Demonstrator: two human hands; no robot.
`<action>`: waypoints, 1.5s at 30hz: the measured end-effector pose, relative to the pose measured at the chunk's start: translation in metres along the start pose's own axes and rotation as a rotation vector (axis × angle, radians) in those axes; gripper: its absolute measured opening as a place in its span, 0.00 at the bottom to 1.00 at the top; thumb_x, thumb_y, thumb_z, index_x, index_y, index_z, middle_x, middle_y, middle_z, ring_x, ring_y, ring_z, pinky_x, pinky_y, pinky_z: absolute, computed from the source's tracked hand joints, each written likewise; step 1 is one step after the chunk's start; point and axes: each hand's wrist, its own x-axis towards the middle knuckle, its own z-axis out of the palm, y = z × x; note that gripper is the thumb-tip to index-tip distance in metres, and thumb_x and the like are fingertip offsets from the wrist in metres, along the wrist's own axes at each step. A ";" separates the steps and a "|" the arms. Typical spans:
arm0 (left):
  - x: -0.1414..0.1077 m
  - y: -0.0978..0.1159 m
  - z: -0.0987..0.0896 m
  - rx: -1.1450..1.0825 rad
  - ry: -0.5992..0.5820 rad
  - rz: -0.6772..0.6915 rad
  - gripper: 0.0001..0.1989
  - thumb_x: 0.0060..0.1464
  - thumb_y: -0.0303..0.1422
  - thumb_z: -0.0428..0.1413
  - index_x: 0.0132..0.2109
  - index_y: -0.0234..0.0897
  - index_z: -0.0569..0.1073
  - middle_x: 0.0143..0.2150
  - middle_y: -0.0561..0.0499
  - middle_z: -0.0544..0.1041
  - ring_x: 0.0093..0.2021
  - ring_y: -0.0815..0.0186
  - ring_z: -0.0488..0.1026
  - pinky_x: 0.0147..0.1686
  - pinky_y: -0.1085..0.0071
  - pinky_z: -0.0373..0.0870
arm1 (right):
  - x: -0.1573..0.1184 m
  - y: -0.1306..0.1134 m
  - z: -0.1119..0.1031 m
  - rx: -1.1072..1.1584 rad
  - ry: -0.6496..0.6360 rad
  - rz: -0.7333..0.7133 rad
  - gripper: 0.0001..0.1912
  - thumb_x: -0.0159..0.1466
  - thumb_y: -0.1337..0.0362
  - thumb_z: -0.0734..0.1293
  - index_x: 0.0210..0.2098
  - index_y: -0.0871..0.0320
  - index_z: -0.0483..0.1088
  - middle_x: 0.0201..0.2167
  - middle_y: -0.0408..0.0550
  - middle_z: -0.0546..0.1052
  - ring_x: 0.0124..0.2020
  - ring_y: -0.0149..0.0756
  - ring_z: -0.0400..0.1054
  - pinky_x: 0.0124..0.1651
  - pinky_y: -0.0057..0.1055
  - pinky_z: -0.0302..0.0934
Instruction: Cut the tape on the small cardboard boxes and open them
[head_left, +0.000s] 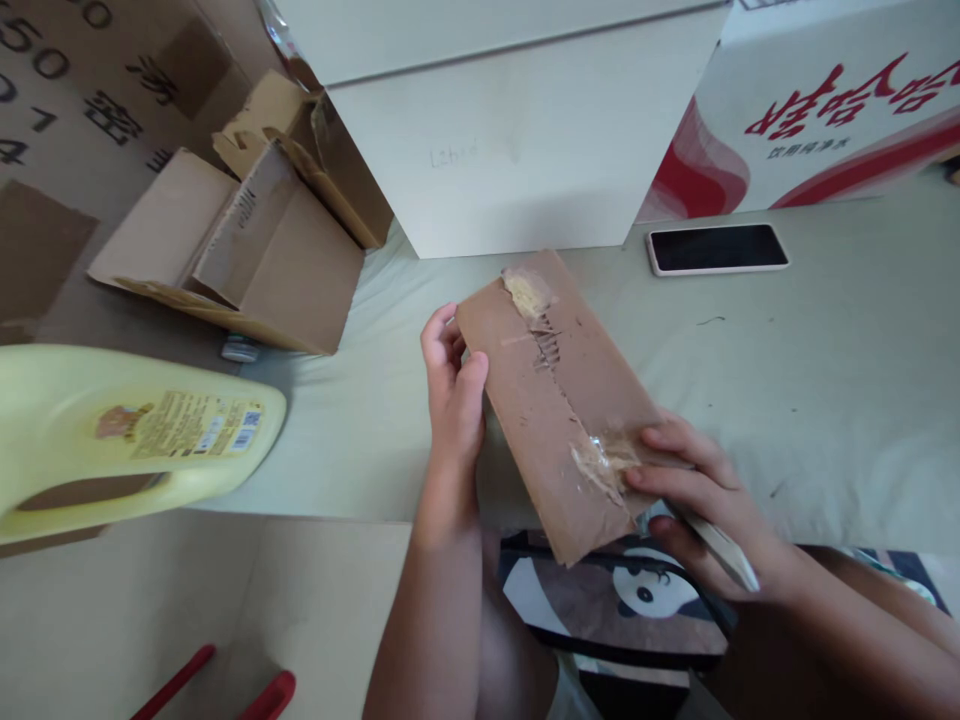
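A small brown cardboard box [574, 385] is held up at a tilt over the near edge of the covered table. Along its seam the surface is torn, with ragged patches of tape at both ends. My left hand [456, 385] grips the box's left side, thumb on the near face and fingers at the far corner. My right hand [712, 500] is closed around a slim, pale-handled tool [718, 552] whose working end is hidden. Two of its fingertips rest on the box by the lower tape patch.
A large white box [517, 160] stands behind, with a pale-cased phone [718, 248] and a red-and-white carton [825, 130] to its right. Opened cardboard boxes [292, 260] and a yellow jug [150, 430] are on the left. A panda-print bag [585, 600] sits below the table edge.
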 end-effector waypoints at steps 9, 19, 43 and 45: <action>0.000 0.001 0.001 -0.022 0.002 -0.014 0.35 0.49 0.57 0.64 0.59 0.54 0.64 0.53 0.50 0.73 0.53 0.58 0.72 0.53 0.61 0.71 | 0.000 0.000 -0.001 -0.023 0.006 0.006 0.20 0.63 0.74 0.63 0.54 0.55 0.68 0.54 0.54 0.69 0.71 0.41 0.57 0.75 0.39 0.53; 0.000 0.000 0.000 0.003 -0.027 -0.003 0.34 0.52 0.56 0.61 0.61 0.54 0.62 0.54 0.49 0.72 0.54 0.58 0.72 0.53 0.60 0.71 | -0.001 0.000 0.000 -0.042 0.007 0.008 0.20 0.64 0.73 0.63 0.54 0.55 0.68 0.54 0.54 0.70 0.70 0.42 0.59 0.75 0.41 0.55; 0.000 -0.003 0.001 0.017 -0.005 0.009 0.34 0.52 0.57 0.61 0.61 0.54 0.63 0.56 0.48 0.72 0.54 0.57 0.73 0.53 0.59 0.72 | -0.002 0.000 -0.002 -0.048 -0.007 0.008 0.21 0.64 0.72 0.63 0.56 0.53 0.67 0.55 0.54 0.70 0.70 0.44 0.58 0.73 0.43 0.59; 0.000 -0.004 0.001 0.008 0.001 0.002 0.34 0.51 0.57 0.61 0.60 0.53 0.63 0.56 0.48 0.72 0.54 0.57 0.73 0.53 0.59 0.72 | -0.002 0.001 -0.002 -0.042 -0.004 0.005 0.20 0.64 0.72 0.64 0.56 0.54 0.67 0.55 0.54 0.69 0.71 0.44 0.57 0.73 0.43 0.57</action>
